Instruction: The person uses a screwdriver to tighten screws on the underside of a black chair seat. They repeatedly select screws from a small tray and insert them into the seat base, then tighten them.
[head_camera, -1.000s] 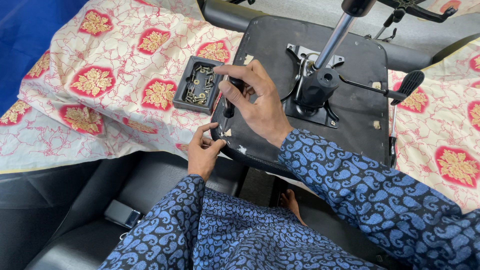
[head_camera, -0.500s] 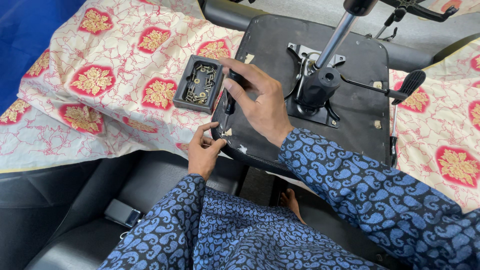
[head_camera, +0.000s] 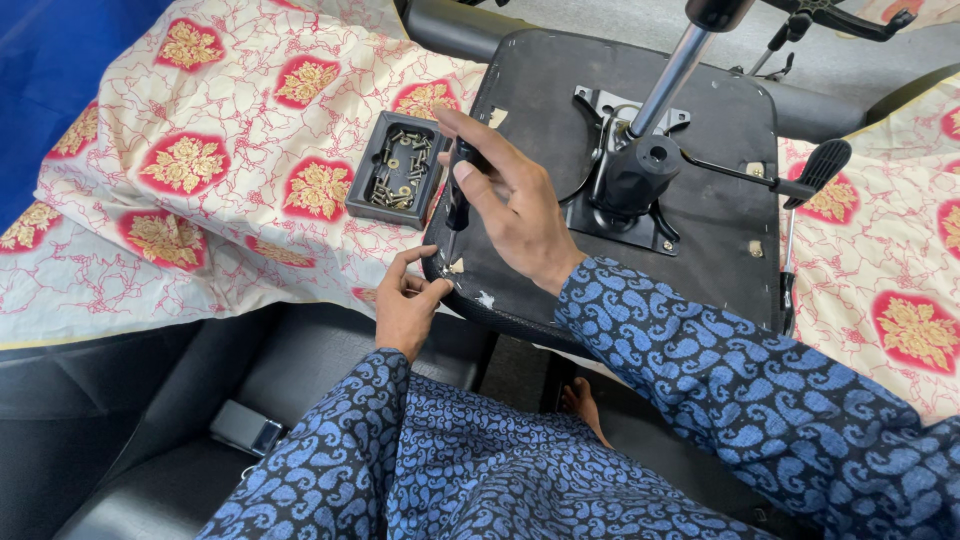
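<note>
The right hand (head_camera: 515, 205) is curled round a screwdriver (head_camera: 457, 205), fingers and thumb closed on its black handle, shaft pointing down toward the near edge of the seat (head_camera: 700, 120). The tip meets the seat just beside the left hand (head_camera: 407, 305), whose thumb and forefinger are pinched together at that edge; whether they hold a screw there is too small to tell.

The screwdriver is short, with a dark handle and a thin metal shaft, standing nearly upright. The seat is the black underside of an upturned office chair, flat and scuffed, with pale scraps of torn covering near the fingertips. Beyond the right hand's knuckles a metal plate (head_camera: 610, 200) carries the gas column (head_camera: 672, 70), and a lever (head_camera: 800, 180) runs out to the right.

Left of the right hand's fingertips, touching the seat's edge, a black tray (head_camera: 360, 195) of brass screws lies on the patterned cloth (head_camera: 180, 170).

Against half a second ago, the right hand has lifted its forefinger slightly and sits a little higher on the handle; the left hand, tray and seat are unmoved.
</note>
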